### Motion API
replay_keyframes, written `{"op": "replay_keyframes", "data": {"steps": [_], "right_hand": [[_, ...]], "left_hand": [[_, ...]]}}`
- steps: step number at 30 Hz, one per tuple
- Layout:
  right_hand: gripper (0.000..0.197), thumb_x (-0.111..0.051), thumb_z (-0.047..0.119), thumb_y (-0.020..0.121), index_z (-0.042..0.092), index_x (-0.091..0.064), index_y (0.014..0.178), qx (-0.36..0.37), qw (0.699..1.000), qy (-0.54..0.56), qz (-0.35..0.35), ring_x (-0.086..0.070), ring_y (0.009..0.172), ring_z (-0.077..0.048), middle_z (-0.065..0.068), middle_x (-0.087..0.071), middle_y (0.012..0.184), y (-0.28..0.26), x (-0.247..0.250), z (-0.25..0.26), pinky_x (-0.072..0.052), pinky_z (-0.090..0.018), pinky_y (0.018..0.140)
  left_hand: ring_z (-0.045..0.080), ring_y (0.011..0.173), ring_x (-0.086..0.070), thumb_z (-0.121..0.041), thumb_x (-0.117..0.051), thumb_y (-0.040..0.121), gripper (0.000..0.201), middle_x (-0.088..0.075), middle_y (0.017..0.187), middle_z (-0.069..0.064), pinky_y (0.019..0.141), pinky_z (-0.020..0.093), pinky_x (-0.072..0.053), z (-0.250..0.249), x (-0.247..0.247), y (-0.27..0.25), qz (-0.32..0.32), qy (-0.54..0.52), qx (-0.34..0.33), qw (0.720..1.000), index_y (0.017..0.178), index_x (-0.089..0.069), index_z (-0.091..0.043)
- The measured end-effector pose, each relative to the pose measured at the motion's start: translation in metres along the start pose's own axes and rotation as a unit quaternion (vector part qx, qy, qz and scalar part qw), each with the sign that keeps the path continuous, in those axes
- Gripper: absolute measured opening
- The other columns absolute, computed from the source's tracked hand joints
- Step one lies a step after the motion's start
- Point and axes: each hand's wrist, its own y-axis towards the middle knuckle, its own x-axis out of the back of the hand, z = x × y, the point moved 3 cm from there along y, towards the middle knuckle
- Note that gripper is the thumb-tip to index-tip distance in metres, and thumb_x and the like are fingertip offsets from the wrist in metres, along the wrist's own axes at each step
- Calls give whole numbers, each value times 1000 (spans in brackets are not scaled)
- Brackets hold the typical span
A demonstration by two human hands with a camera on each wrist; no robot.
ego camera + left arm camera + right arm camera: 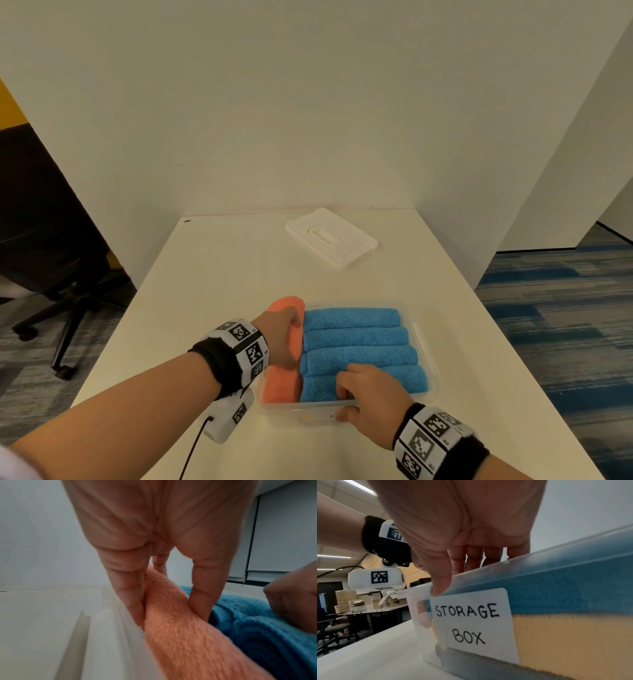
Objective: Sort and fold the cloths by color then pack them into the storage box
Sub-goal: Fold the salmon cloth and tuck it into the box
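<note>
Tucking orange roll down box's left wall: left hand pinches it, thumb one side, fingers other. Right hand clamps near rim, thumb outside, fingers on blue rolls, likely steadying box. Box at worktop's near edge; clear plastic, fleecy rolls. Lid near far edge.

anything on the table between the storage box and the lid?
Nothing: in the head view the table is bare between the storage box and the lid.
</note>
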Motion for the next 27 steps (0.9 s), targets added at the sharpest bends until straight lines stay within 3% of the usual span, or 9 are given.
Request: {"op": "replay_keyframes", "data": {"steps": [7, 10, 11, 13, 16, 18, 21, 23, 27], "right_hand": [[25, -64, 39, 86, 20, -55, 99, -9, 1000, -8, 7, -38, 88, -10, 10, -44, 96, 1, 2, 2, -35, -27, 75], [25, -64, 39, 86, 19, -55, 99, -10, 1000, -7, 8, -37, 88, -10, 10, -43, 96, 1, 2, 1, -33, -27, 74], [25, -64, 39, 86, 19, -55, 99, -9, 1000, -6, 8, -37, 88, -10, 10, -43, 95, 1, 1, 2, -34, -27, 74], [24, -63, 39, 86, 20, -54, 98, -7, 1000, -9, 10, -38, 87, -11, 10, -43, 95, 1, 1, 1, -35, -27, 75], [26, -62, 41, 87, 20, -55, 100, -4, 1000, -7, 29, -39, 87, -11, 11, -43, 96, 1, 3, 1, -36, -27, 76], [29, -60, 43, 88, 19, -56, 104, -2, 999, 20, 43, -42, 87, -11, 10, -44, 97, 2, 12, 0, -38, -26, 78], [36, -60, 44, 88, 22, -53, 116, -23, 996, 75, 30, -47, 94, -9, 9, -46, 107, 5, 40, -8, -40, -24, 86], [56, -65, 43, 85, 22, -44, 132, -43, 997, 66, 20, -46, 111, -11, 7, -42, 126, 11, 56, -18, -40, -25, 97], [106, -77, 50, 71, 23, -12, 152, -100, 990, -19, 93, -23, 141, -25, -3, -10, 157, 34, 64, -38, -30, -41, 113]], "left_hand": [[18, 93, -63, -37, -85, 60, 57, -65, 100, -1, 83, 28, -51, -19, -7, 26, 73, 149, 11, 986, 108, -61, -21], [17, 66, -64, -62, -85, 13, 87, -63, 75, -18, 67, 40, -56, 62, -83, 147, 140, 170, 27, 975, 94, -53, -53], [16, 59, -62, -63, -83, 6, 85, -61, 69, -19, 63, 41, -55, 86, -106, 182, 152, 161, 6, 975, 84, -49, -54], [17, 66, -64, -56, -86, 22, 69, -64, 74, -14, 67, 40, -56, 83, -101, 178, 199, 171, 30, 964, 79, -49, -46], [22, 102, -62, -41, -84, 64, 67, -65, 112, -4, 94, 34, -48, -5, -19, 52, 161, 296, -15, 941, 124, -54, -31], [23, 115, -56, -34, -75, 78, 62, -59, 126, 3, 95, 29, -41, -29, 4, 24, 162, 315, -6, 935, 132, -50, -17], [21, 96, -63, -28, -77, 74, 33, -66, 102, 3, 81, 30, -52, -33, 22, 20, 111, 304, -5, 946, 101, -63, -15], [18, 78, -65, -32, -79, 68, 26, -63, 81, -3, 72, 31, -57, -33, 20, 18, 98, 306, -35, 946, 77, -58, -20], [15, 75, -60, -33, -70, 76, 15, -62, 82, -4, 72, 35, -57, -33, -1, 25, 108, 396, -65, 910, 83, -63, -21]]}}
